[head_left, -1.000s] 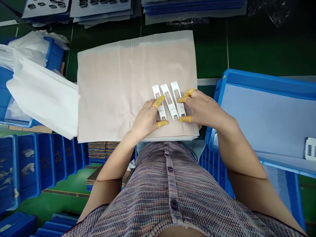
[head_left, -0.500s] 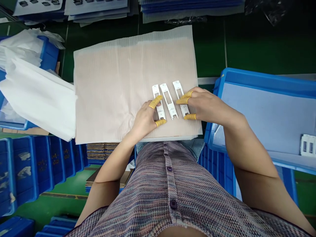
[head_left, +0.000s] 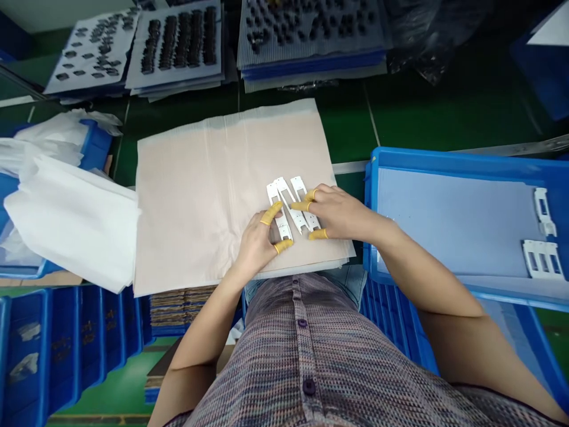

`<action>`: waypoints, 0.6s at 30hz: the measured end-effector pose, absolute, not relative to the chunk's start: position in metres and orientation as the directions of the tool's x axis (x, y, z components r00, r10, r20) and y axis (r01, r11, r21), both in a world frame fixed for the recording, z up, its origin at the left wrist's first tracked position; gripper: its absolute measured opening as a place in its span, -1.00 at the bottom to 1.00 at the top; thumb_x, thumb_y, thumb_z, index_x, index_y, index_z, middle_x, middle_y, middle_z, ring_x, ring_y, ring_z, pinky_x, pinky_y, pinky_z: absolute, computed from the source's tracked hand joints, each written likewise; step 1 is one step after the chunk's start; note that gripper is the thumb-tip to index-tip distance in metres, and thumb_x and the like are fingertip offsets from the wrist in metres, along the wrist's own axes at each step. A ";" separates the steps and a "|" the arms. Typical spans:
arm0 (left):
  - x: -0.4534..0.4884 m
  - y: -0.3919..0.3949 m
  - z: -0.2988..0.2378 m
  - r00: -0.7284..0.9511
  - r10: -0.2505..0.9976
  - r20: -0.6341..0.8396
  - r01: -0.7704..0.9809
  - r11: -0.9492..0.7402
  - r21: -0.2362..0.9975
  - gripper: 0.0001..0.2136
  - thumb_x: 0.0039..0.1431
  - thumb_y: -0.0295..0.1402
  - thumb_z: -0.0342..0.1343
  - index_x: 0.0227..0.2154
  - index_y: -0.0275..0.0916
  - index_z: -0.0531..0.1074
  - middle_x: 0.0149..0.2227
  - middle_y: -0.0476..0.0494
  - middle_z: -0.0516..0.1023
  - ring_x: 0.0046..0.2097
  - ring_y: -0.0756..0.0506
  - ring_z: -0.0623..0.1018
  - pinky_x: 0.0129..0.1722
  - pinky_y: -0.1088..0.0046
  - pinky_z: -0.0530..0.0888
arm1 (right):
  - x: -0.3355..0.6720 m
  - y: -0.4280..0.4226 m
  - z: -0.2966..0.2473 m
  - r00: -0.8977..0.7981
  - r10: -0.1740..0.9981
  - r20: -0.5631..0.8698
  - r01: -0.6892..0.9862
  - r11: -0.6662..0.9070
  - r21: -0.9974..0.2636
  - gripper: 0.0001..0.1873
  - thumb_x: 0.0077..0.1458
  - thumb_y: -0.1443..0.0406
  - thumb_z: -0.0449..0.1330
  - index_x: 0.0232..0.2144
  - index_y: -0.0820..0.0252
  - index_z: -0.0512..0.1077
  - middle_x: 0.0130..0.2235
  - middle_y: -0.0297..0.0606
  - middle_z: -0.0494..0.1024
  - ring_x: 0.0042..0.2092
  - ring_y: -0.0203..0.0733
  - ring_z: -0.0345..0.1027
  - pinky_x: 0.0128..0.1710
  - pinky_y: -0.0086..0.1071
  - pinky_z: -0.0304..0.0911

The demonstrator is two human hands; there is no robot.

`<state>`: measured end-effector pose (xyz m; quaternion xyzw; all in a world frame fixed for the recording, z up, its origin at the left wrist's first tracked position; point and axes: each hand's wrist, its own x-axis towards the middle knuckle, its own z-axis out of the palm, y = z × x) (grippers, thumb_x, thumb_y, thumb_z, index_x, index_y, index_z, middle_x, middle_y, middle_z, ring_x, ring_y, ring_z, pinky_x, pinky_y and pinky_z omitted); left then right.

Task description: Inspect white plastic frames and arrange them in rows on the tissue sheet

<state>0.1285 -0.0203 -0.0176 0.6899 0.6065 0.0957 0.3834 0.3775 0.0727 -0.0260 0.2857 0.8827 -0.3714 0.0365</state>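
Observation:
Three narrow white slotted plates lie near the right end of a large paper sheet [head_left: 191, 196]. My left hand [head_left: 255, 240], with yellow finger cots, grips the left plate [head_left: 284, 228] along its outer side, the thumb at the lower end. The middle plate [head_left: 299, 220] is slanted, its top touching or nearly touching the left one. With its thumb at the lower end, my right hand [head_left: 342, 210] holds the right plate [head_left: 298, 185]; this hand also wears yellow cots and partly covers the plate. One right fingertip reaches over towards the middle plate.
At right stands a blue tray [head_left: 444, 155] holding more white plates [head_left: 542, 259]. White sheets [head_left: 75, 219] overhang a blue bin at left. Small dark parts [head_left: 178, 41] rest on stacked sheets along the back. Blue crates [head_left: 62, 350] line the lower left.
The plates have moved closer together: the right one has shifted left with my right hand, and the middle one now leans against or near the left one. The view has tilted up.

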 end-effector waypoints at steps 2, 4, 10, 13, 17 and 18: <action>0.130 -0.020 -0.016 0.245 0.907 -0.343 0.764 0.038 0.645 -0.20 0.10 -0.34 0.42 0.35 -0.03 0.15 0.06 -0.16 0.55 -0.06 -0.22 0.54 0.02 0.07 0.54 | 0.376 0.072 -0.026 -0.833 0.484 -0.266 0.531 0.569 -0.628 -0.46 0.13 0.07 0.39 0.10 0.17 0.53 -0.05 -0.05 0.49 0.03 0.11 0.27 0.01 -0.13 0.21; 0.131 -0.020 -0.014 0.244 0.903 -0.354 0.760 0.049 0.648 -0.21 0.10 -0.37 0.41 0.34 -0.05 0.16 0.04 -0.16 0.55 -0.09 -0.21 0.54 0.00 0.07 0.55 | 0.375 0.072 -0.026 -0.828 0.496 -0.262 0.535 0.558 -0.635 -0.44 0.12 0.05 0.40 0.10 0.18 0.54 -0.07 -0.06 0.50 0.02 0.10 0.28 0.01 -0.13 0.21; 0.133 -0.020 -0.011 0.240 0.897 -0.370 0.753 0.068 0.654 -0.21 0.08 -0.37 0.42 0.33 -0.01 0.17 0.06 -0.16 0.55 -0.02 -0.27 0.55 0.01 0.01 0.55 | 0.370 0.071 -0.023 -0.813 0.515 -0.271 0.554 0.543 -0.631 -0.41 0.11 0.00 0.39 0.07 0.21 0.55 -0.09 -0.04 0.51 0.02 0.11 0.31 0.01 -0.11 0.22; 0.133 -0.020 -0.010 0.257 0.892 -0.372 0.745 0.062 0.664 -0.21 0.09 -0.38 0.41 0.33 0.00 0.16 0.06 -0.17 0.56 0.03 -0.30 0.56 0.01 -0.01 0.55 | 0.370 0.072 -0.021 -0.804 0.526 -0.278 0.562 0.518 -0.645 -0.47 0.08 0.05 0.41 0.02 0.23 0.57 -0.10 -0.03 0.52 0.00 0.11 0.33 0.03 -0.09 0.22; 0.134 -0.020 -0.013 0.253 0.894 -0.368 0.736 0.069 0.674 -0.20 0.08 -0.39 0.42 0.34 -0.01 0.17 0.06 -0.18 0.56 0.05 -0.31 0.56 0.01 -0.03 0.55 | 0.380 0.087 -0.022 -0.792 0.555 -0.255 0.538 0.439 -0.720 -0.45 0.03 0.07 0.43 0.02 0.19 0.55 -0.04 -0.05 0.53 0.04 0.10 0.35 0.10 -0.05 0.22; 0.134 -0.020 -0.014 0.244 0.896 -0.370 0.736 0.077 0.673 -0.20 0.08 -0.40 0.42 0.33 -0.01 0.17 0.06 -0.18 0.56 0.05 -0.31 0.55 0.03 -0.03 0.55 | 0.383 0.094 -0.024 -0.775 0.583 -0.245 0.542 0.413 -0.732 -0.43 0.02 0.06 0.44 0.05 0.16 0.54 -0.01 -0.06 0.53 0.07 0.10 0.35 0.12 -0.04 0.21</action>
